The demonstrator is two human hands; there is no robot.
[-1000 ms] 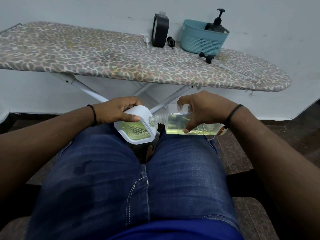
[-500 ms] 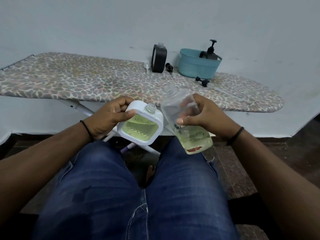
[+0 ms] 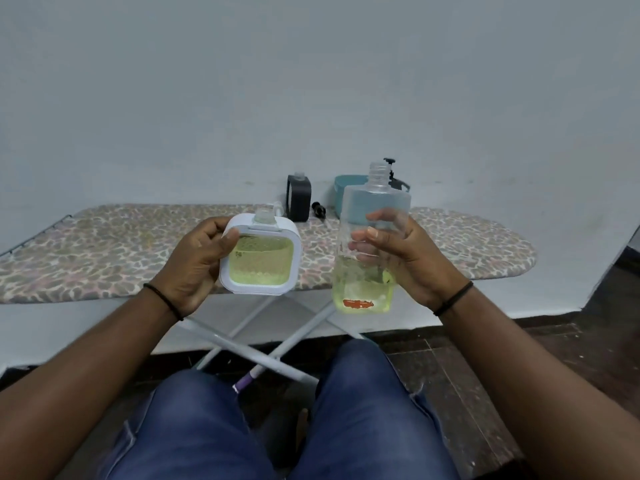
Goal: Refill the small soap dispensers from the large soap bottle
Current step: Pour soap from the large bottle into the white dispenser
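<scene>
The surface [image 3: 104, 251] is an ironing board with a mottled brown-and-cream cover, standing on crossed grey legs [image 3: 263, 344] against a plain pale wall [image 3: 311, 81]. The floor [image 3: 485, 368] beneath is dark tile. The person sits facing the board, with both knees in blue jeans [image 3: 363, 410] at the bottom of the view.

The left hand [image 3: 194, 265] holds a white square dispenser [image 3: 259, 258] upright in front of the board. The grip wraps its left edge, thumb across the front. Its clear window shows yellow-green soap filling most of the body, and its neck is uncapped.

The right hand [image 3: 408, 258] holds the clear bottle [image 3: 370, 237] upright, just right of the dispenser and apart from it. The grip curls round the bottle's middle from the right side. Soap fills only the lower part (an orange patch shows near the base), and the neck is open.

At the back of the surface, near the wall, stand a black dispenser [image 3: 298, 199], a small black part [image 3: 318, 209] beside it, and a teal basket [image 3: 346, 192] partly hidden behind the bottle. A black pump [image 3: 390, 168] rises from the basket.
</scene>
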